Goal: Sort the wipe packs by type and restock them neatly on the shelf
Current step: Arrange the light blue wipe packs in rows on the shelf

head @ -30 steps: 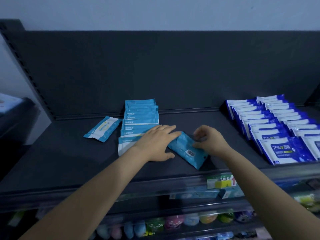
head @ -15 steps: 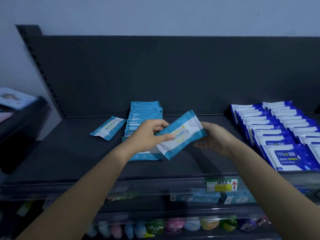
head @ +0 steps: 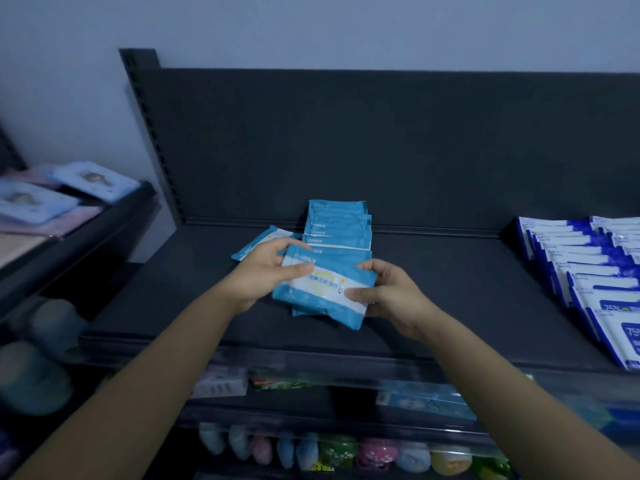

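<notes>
Hands, left [head: 266, 273] and right [head: 393, 293], around teal pack [head: 323, 289]

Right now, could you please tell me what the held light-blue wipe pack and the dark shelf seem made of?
Light-blue and white wipe pack: soft plastic film, faintly glossy, puffy. Dark grey shelf: probably painted metal, matte, with slotted upright.
</notes>
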A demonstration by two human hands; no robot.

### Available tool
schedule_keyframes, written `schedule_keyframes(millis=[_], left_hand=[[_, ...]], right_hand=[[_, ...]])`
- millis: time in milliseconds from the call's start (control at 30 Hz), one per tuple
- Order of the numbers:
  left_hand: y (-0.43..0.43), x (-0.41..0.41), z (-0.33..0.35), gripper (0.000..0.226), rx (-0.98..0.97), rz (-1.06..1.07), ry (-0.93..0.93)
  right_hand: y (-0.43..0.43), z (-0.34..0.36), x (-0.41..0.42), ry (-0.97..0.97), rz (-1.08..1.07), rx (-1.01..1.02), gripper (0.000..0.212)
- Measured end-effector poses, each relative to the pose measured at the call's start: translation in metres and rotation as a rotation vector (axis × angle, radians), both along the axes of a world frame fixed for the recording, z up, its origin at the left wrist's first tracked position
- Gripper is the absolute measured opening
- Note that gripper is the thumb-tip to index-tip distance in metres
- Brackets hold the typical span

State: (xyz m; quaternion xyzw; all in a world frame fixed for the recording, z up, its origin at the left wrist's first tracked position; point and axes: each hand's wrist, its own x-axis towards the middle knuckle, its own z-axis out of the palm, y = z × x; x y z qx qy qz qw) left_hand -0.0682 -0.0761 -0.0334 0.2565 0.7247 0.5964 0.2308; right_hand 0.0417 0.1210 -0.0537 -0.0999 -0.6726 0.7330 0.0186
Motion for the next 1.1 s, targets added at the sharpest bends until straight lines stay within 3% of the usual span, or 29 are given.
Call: schedule_keyframes(millis=[67,133,200,267,333,433,500,567,700,800,867,933,1033,1100], left_hand=[[0.003,0.009,-0.001,0.033,0.121,0.09,-0.025],[0.007,0.014,-0.001,0.029,0.09,0.104,0.087],[0.008,0.017,-0.003,0.029,0.055,0.09,0.159],[0.005,0.015,-0.007,0.041,0.038,0.053,0.124],[0.001,0.013,-0.015,0.062,-0.042,-0.006,0.116],[-0.002,0.015,-0.027,0.083,-0.302,-0.016,0.389],[-0.001,0.018,-0.031,0.082,-0.427,-0.05,0.656],[-0.002,0.018,-0.031,0.079,-0.488,-0.088,0.773],[-0.008,0.014,-0.027,0.077,-0.446,-0.083,0.669],[-0.01,0.002,-0.022,0.046,-0.383,0.186,0.665],[-0.007,-0.021,-0.02,0.038,-0.553,0.382,0.789],[-0.004,-0.047,-0.019,0.046,-0.841,0.419,0.815],[0.0,-0.076,-0.024,0.063,-1.087,0.399,0.573],[0.004,-0.085,-0.025,0.065,-1.043,0.394,0.479]], right_hand=[[-0.004,0.007,-0.001,-0.026,0.102,0.055,0.039],[-0.008,0.012,-0.004,-0.029,0.141,0.133,0.041],[-0.01,0.013,-0.009,-0.013,0.051,0.166,0.035],[-0.01,0.012,-0.013,0.041,-0.053,0.255,0.029],[-0.006,0.007,-0.014,0.1,-0.112,0.497,0.027],[-0.001,-0.003,-0.011,0.125,-0.088,0.875,0.026],[0.0,-0.007,-0.009,0.181,-0.024,1.045,0.026],[0.0,-0.005,-0.008,0.214,0.039,1.14,0.028],[-0.001,-0.005,-0.005,0.212,0.074,1.229,0.036],[-0.001,-0.007,-0.002,0.233,0.034,1.323,0.043],[-0.002,-0.008,-0.001,0.247,0.004,1.392,0.045],[-0.007,-0.008,-0.002,0.264,-0.017,1.442,0.045],[-0.013,-0.005,-0.005,0.289,-0.025,1.492,0.043],[-0.016,-0.003,-0.007,0.302,-0.04,1.508,0.042]])
